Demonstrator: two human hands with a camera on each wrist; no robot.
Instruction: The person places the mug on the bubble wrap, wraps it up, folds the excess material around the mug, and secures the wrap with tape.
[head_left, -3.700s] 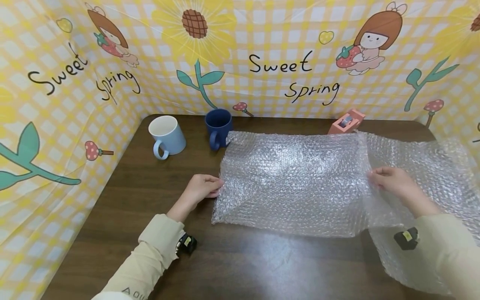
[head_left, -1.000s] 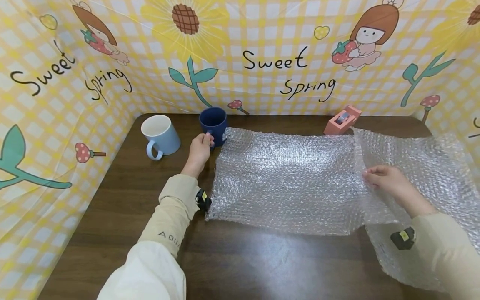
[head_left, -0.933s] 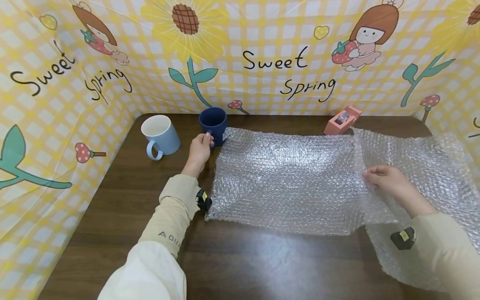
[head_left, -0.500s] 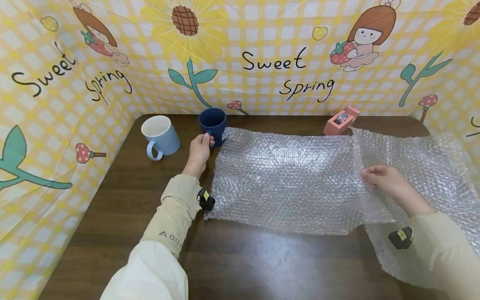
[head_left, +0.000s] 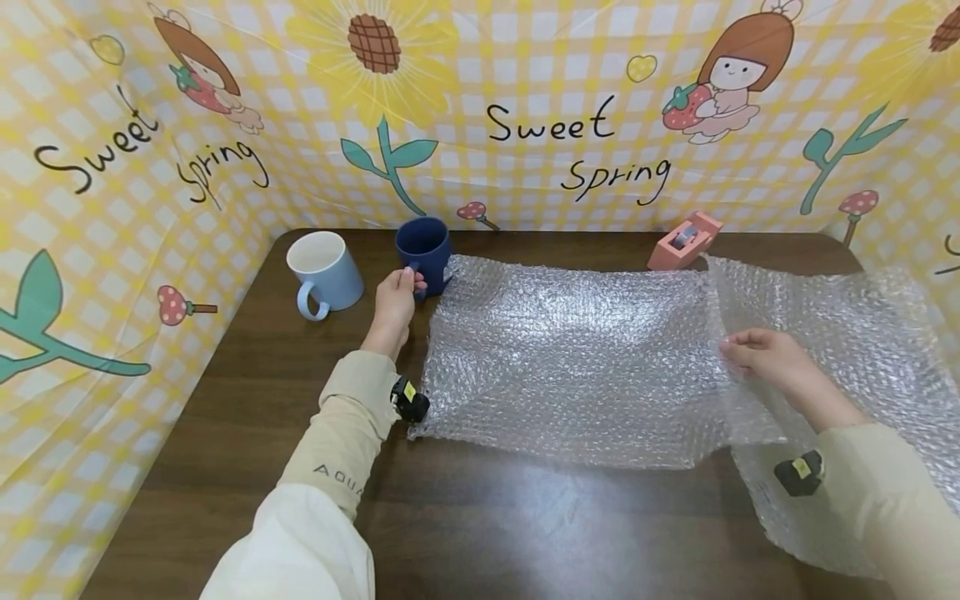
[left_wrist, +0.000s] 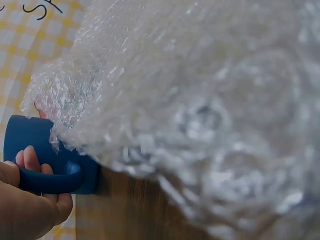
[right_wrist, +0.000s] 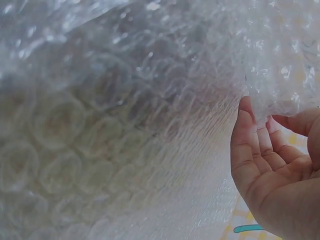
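Note:
In the head view my left hand [head_left: 395, 307] holds the handle of a dark blue mug [head_left: 436, 260], upright at the back of the table. The left wrist view shows the fingers curled through the mug's handle [left_wrist: 56, 183] with the thumb against it. A wide sheet of bubble wrap [head_left: 577, 367] lies just right of this mug, one corner overlapping its side. My right hand [head_left: 780, 367] pinches a fold of the bubble wrap between thumb and fingers, plainly seen in the right wrist view.
A light blue mug [head_left: 339, 282] stands left of the dark one. Behind the sheet sits a pink tape dispenser [head_left: 675, 247]. More bubble wrap [head_left: 847, 308] spreads to the right under my right arm. Checked cloth [head_left: 525, 50] walls in the wooden table [head_left: 247, 442].
Since the earliest frame my left hand has left the bubble wrap's left edge and taken the dark blue mug's handle. During the last second both hands have stayed nearly still.

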